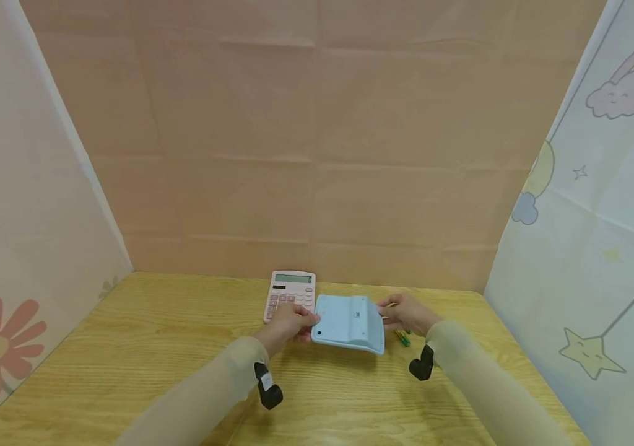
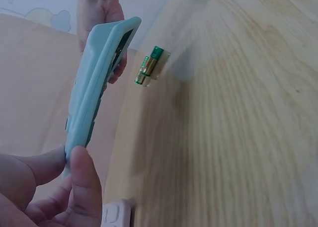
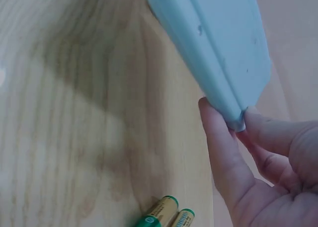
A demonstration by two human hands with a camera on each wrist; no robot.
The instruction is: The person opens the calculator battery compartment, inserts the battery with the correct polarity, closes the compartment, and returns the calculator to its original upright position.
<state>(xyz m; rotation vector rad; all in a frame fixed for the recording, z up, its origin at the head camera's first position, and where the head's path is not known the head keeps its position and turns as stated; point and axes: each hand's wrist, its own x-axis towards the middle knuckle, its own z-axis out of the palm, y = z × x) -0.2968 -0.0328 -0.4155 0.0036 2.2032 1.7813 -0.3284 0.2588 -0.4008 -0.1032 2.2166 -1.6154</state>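
Observation:
A light blue calculator [image 1: 339, 319] is held up over the table, its back facing the head camera. My left hand [image 1: 288, 322] pinches one end between thumb and fingers. At the opposite end, my right hand [image 1: 408, 314] grips the edge, thumb on the back and fingers on the other side, as the right wrist view shows. The left wrist view catches the calculator [image 2: 92, 83] edge-on, with its dark display and part of its keys turned away. Two green and gold batteries [image 2: 157, 53] lie on the table beneath the right hand.
A pink calculator [image 1: 295, 288] lies face up behind my left hand, near the back of the wooden table [image 1: 183, 347]. A brown paper-like sheet [image 1: 317, 155] rises along the back edge. Printed panels with a flower and stars flank both sides.

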